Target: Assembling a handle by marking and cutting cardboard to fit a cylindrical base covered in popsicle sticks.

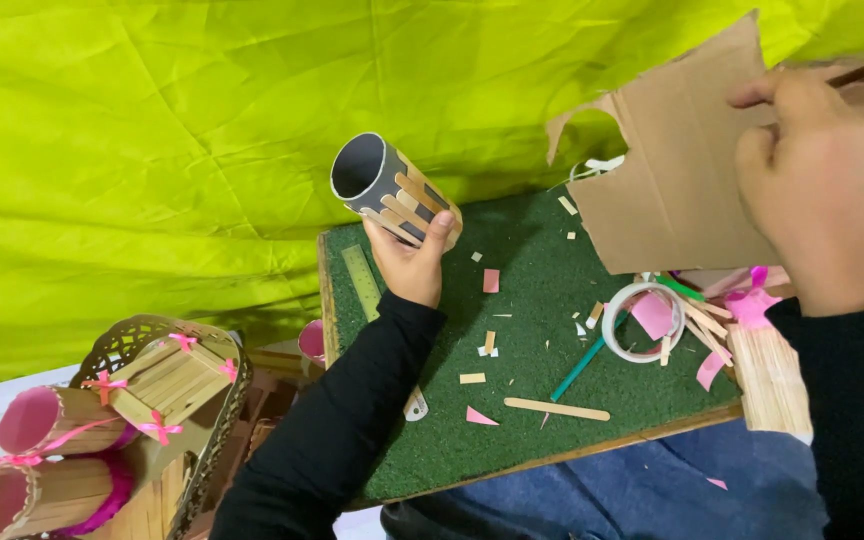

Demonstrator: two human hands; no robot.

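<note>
black sleeves frame the near edge, above a lap in blue cloth. left hand [410, 262] is clamped on a grey tube [389, 189] partly clad in flat wooden sticks, held tilted above the green turf board's [537, 290] far left corner, open end up and to the left. right hand [808, 190] pinches a torn cardboard sheet [674, 170] raised over the board's far right side; the two hands are well apart. on the turf lie a roll of white tape [642, 322], a loose wooden stick [556, 408], a green ruler [361, 281], what may be a teal pencil [579, 368], and pink paper scraps. finished stick-clad tubes [62, 420] with pink ribbons sit at lower left.
</note>
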